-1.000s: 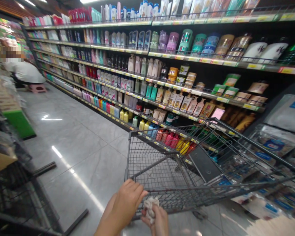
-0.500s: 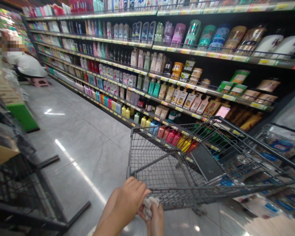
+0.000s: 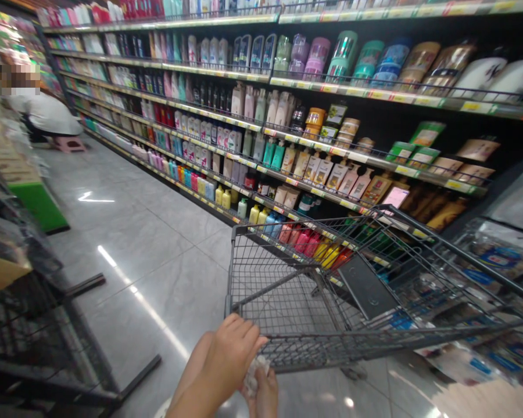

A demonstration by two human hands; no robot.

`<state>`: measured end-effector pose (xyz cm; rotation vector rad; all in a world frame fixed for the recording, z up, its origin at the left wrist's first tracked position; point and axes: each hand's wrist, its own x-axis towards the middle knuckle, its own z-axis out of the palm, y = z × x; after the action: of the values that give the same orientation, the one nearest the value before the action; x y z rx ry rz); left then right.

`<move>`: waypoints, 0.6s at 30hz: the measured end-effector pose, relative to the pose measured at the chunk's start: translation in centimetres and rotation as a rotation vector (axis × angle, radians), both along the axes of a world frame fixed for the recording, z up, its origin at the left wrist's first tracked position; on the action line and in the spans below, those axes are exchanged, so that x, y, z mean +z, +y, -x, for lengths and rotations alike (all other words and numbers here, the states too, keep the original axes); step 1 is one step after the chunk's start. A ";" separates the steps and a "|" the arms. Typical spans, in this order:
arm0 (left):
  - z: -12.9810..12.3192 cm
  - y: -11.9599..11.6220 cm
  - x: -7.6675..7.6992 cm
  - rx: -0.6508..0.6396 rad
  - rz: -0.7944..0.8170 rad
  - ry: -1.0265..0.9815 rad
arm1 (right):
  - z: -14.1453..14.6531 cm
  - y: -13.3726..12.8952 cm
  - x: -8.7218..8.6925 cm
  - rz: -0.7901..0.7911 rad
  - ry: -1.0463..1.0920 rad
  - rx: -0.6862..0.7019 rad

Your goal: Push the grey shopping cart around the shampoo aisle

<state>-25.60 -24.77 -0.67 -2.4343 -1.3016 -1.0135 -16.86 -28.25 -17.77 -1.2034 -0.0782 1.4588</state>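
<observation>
A person's left hand (image 3: 233,354) curls over the near corner of a wire shopping cart (image 3: 331,302), its fingers also closed against a crumpled white tissue (image 3: 251,378) that the right hand (image 3: 264,397) grips from below, the wad pinched between the two hands just short of the cart's rear rail. The empty basket angles toward long shelves (image 3: 261,125) packed with shampoo and lotion bottles, above a polished grey tile floor (image 3: 148,255). Dark wire racks (image 3: 30,342) crowd the left edge; far down the aisle another person (image 3: 43,116) crouches beside a pink stool (image 3: 70,143). Keeping the tissue bunched tight while one palm steadies the rail would likely keep the cart from drifting toward the shelving.
</observation>
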 end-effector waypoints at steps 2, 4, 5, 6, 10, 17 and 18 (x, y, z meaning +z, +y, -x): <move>0.0 0.0 0.0 -0.003 -0.003 -0.001 | -0.1 -0.2 -0.2 0.002 0.009 0.032; 0.0 -0.1 0.0 -0.006 0.002 -0.002 | -0.2 -0.5 -0.8 0.011 0.019 0.064; 0.0 -0.1 0.0 -0.007 0.004 -0.002 | -0.1 -0.7 -1.3 0.021 0.025 0.069; 0.0 -0.2 -0.1 -0.007 0.003 -0.002 | 0.0 -0.8 -1.8 0.032 0.032 0.064; 0.0 -0.4 -0.1 -0.007 0.005 0.002 | 0.6 -0.7 -3.8 0.050 0.057 0.025; 0.0 -0.2 0.2 0.003 -0.011 0.007 | 0.7 -0.3 -3.0 0.040 0.046 0.036; 0.0 -0.2 0.2 0.003 -0.012 0.009 | 0.6 -0.3 -2.9 0.040 0.042 0.043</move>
<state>-25.59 -24.96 -0.42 -2.4243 -1.2929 -1.0054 -17.46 -28.52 -20.70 -1.2096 -0.0467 1.5284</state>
